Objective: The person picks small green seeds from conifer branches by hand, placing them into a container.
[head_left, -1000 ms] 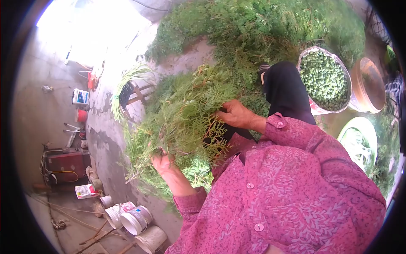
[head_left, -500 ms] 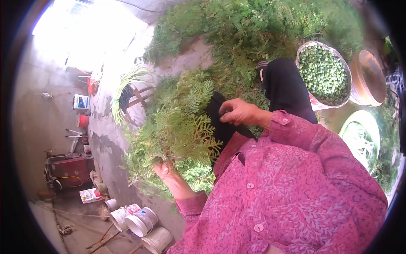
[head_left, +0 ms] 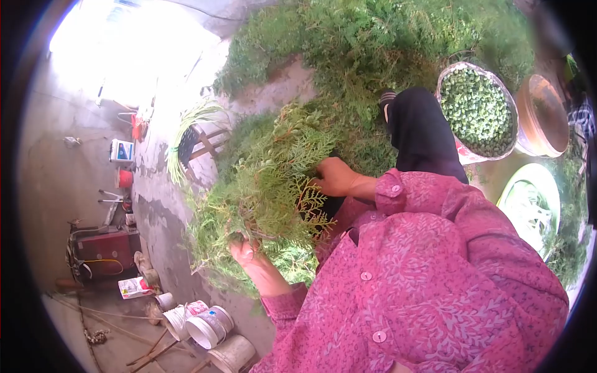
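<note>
A leafy green branch with flat, fern-like sprays lies across the lap, its stem end held low by my left hand, whose fingers are wrapped round it. At the right side of the foliage is my right hand, its back towards the camera. Its fingertips are hidden among the sprays, so what they touch cannot be made out.
Cut greenery covers the floor ahead. On the right stand a tub of small green pieces, a tan basin and a pale green basin. A stool and white buckets are on the left.
My right hand has moved slightly left and down, from beside the branch to the edge of its sprays. My left hand still grips the branch, nearly unmoved.
</note>
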Demonstrator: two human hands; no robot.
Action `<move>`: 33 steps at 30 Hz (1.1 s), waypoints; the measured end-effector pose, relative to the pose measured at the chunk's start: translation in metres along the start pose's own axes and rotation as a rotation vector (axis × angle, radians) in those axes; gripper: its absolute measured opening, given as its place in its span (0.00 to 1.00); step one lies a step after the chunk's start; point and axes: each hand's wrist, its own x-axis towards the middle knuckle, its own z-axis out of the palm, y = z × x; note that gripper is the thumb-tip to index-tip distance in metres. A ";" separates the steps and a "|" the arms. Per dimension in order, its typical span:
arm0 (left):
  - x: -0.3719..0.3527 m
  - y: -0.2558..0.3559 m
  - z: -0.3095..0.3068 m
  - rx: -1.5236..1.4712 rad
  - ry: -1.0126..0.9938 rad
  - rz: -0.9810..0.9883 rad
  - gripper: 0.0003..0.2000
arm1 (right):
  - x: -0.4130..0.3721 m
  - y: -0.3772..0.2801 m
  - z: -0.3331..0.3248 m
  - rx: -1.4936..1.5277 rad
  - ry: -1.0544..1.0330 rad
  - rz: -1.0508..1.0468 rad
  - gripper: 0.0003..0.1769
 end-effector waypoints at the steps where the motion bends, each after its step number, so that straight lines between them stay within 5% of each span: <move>1: -0.001 0.000 -0.003 0.008 -0.036 -0.035 0.31 | -0.001 0.000 0.000 0.004 -0.004 0.003 0.14; 3: 0.000 -0.002 -0.007 0.019 -0.110 -0.101 0.36 | -0.001 -0.001 -0.004 0.516 -0.128 0.292 0.16; 6: 0.001 -0.007 -0.002 0.035 -0.180 -0.177 0.41 | 0.002 -0.016 -0.021 0.588 -0.190 0.556 0.19; 8: 0.005 -0.017 0.012 -0.041 0.085 0.046 0.41 | 0.002 -0.018 -0.023 0.595 -0.173 0.572 0.19; 10: -0.019 -0.052 -0.051 -0.006 -0.089 0.092 0.36 | 0.009 0.003 -0.008 0.525 -0.279 0.536 0.20; 12: 0.005 -0.085 -0.164 0.341 0.099 -0.288 0.29 | 0.006 0.006 -0.008 0.561 -0.321 0.553 0.18; 14: 0.021 -0.031 -0.058 0.629 0.117 -0.253 0.24 | -0.001 -0.011 -0.030 0.604 -0.483 0.589 0.15; 16: 0.028 -0.026 -0.020 0.231 0.774 -0.146 0.18 | -0.011 -0.018 -0.046 0.601 -0.521 0.522 0.13; 18: 0.056 -0.018 -0.026 0.169 0.775 -0.153 0.18 | -0.022 -0.014 -0.066 1.112 -0.602 0.701 0.10; 20: 0.036 0.002 -0.030 0.034 0.770 -0.166 0.17 | -0.041 -0.005 -0.107 1.218 -0.504 0.672 0.06; 25: 0.023 0.027 -0.017 -0.289 0.770 -0.182 0.15 | -0.085 0.010 -0.215 0.922 0.519 0.381 0.06; 28: 0.034 0.041 -0.007 -0.493 0.732 -0.179 0.14 | -0.120 0.072 -0.262 0.459 0.870 0.296 0.14; 30: 0.025 0.050 0.005 -0.639 0.696 -0.181 0.14 | -0.138 0.098 -0.276 -0.475 0.772 0.391 0.20; 32: 0.037 0.056 0.014 -0.787 0.659 -0.173 0.14 | -0.160 0.126 -0.271 -0.996 0.708 0.364 0.25; 33: 0.038 0.055 0.020 -0.880 0.628 0.010 0.10 | -0.167 0.133 -0.270 -1.020 0.685 0.367 0.23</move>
